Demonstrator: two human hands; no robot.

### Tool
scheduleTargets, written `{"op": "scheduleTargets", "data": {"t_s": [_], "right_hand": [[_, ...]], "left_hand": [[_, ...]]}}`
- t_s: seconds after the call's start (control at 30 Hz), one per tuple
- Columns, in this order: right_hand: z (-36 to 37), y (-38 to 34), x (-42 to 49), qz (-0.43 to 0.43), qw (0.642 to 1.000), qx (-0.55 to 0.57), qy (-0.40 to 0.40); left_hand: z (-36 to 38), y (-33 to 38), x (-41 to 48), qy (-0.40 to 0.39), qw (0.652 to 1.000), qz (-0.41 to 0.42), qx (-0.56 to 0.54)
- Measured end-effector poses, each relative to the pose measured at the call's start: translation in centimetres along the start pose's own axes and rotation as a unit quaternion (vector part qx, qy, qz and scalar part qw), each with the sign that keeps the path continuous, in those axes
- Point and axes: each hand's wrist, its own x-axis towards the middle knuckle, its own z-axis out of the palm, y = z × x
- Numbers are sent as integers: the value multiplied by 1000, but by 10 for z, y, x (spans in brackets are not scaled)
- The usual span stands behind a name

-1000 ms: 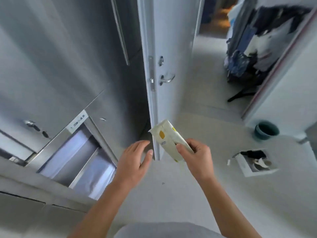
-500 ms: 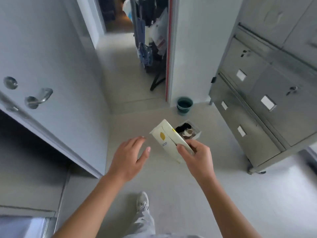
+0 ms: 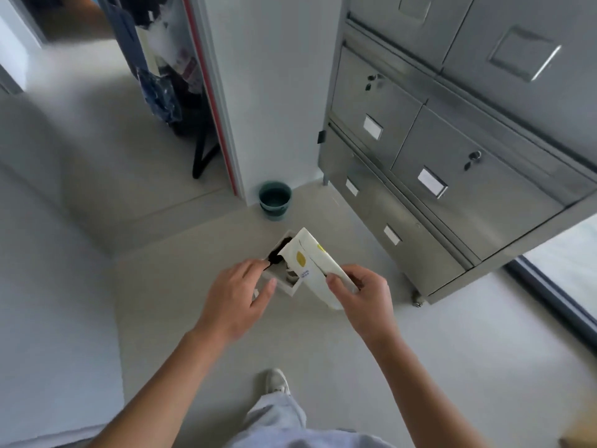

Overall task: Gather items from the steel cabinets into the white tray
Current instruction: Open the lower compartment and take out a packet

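At the right of the frame the steel cabinets [image 3: 452,163] stand with every visible drawer closed. The green bucket [image 3: 274,198] sits at the wall corner above the centre, and the small white tray [image 3: 281,287] lies mid-frame on the floor [image 3: 161,270], which gives free room at left and below, with a black thing [image 3: 277,253] inside it. Your right hand [image 3: 365,299] pinches the lower end of a cream packet [image 3: 307,263] with yellow spots, tilted over the tray's right part, and your left hand [image 3: 237,302] is relaxed, holding nothing.
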Motion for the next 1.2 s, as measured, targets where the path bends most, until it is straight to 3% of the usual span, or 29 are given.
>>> {"op": "scheduleTargets", "data": {"t_s": [0.23,0.43,0.67,0.83,1.0,1.2], "right_hand": [[19,-6,92,43,999,15,25],[41,20,182,101,995,27,1],[83,53,309,114,993,23,-32],[98,69,387,133,989,23,-54],[119,115,438,170,985,27,-31],[184,228,460,250,968,35,0]], "left_hand": [[6,-32,111,-74,996,46,30],[39,-66,192,-125,989,49,56],[64,-99,280,-173,982,-14,78],[86,-119,341,-147,985,-84,29],[129,-152,385,-156,984,-91,-4],[242,-213,413,-246,969,-36,-11]]}}
